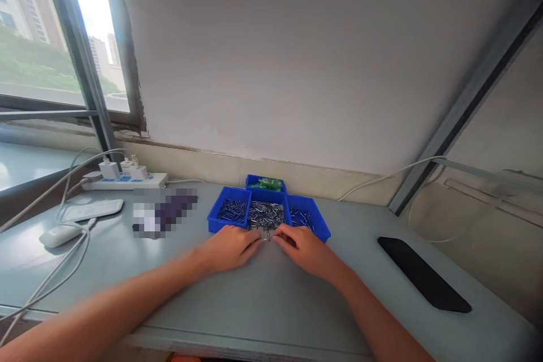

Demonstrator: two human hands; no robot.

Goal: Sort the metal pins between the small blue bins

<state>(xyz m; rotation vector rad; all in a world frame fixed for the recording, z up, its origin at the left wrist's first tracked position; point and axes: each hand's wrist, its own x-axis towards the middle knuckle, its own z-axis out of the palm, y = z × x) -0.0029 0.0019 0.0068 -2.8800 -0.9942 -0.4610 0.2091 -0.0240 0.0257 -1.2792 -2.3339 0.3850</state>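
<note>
Just in front of the blue bins, my left hand (232,246) pinches a small metal piece (265,238) between thumb and fingers. My right hand (302,248) is closed close beside it, its fingertips at the other side of the small metal pieces; what exactly it grips is too small to name. The left blue bin (214,216), the middle bin and the right bin (321,225) hold many small metal parts. Behind them, a blue bin (250,179) holds green pieces (267,184).
A black flat object (422,272) lies on the right of the grey table (263,311). At the left are a white power strip (127,181) with plugs, a white mouse (63,235), a white flat device (91,210), loose cables and a blurred item.
</note>
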